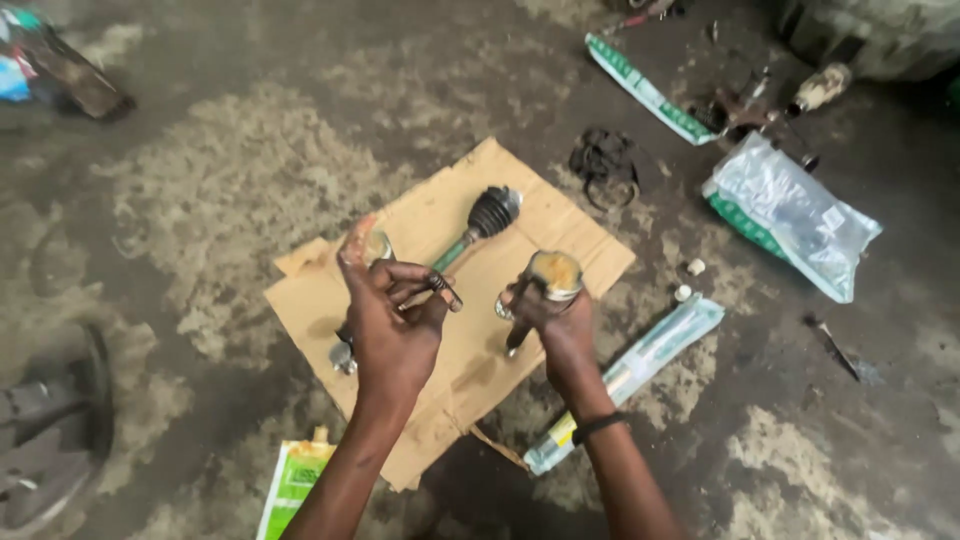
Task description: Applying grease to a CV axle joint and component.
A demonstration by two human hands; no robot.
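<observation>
Left hand [392,318]: raised above the cardboard, fingers spread and curled, greasy; pinching a small dark ring-like part [441,285] at the fingertips, kept clear of the dirty floor; exact kind of part too small to tell
Right hand [560,320]: closed around a metal joint cup [553,275], open mouth turned up toward the camera; yellowish-brown grease visible inside, probably held upright so the grease stays in; black band on the wrist
Axle shaft [462,243]: lying slantwise on the cardboard, black ribbed rubber boot [494,210] at the far end, green section just below the boot; near end hidden behind the left hand
Cardboard sheet [500,350]: flat on the floor beneath both hands; seemingly a cleaner surface for greased parts
Long clear packet [640,365]: on the floor just beside the cardboard's right edge, under the right forearm
Clear plastic bag [795,215]: well apart, to the upper right, with green-and-white packaging under it
Black tangled band [603,165]: beyond the cardboard's far corner
Green-and-yellow wrapper [293,480]: near the left forearm, at the bottom edge
Obstruction: nothing between the 2 hands; loose metal bits and 2 small pale caps scattered right of the cardboard
</observation>
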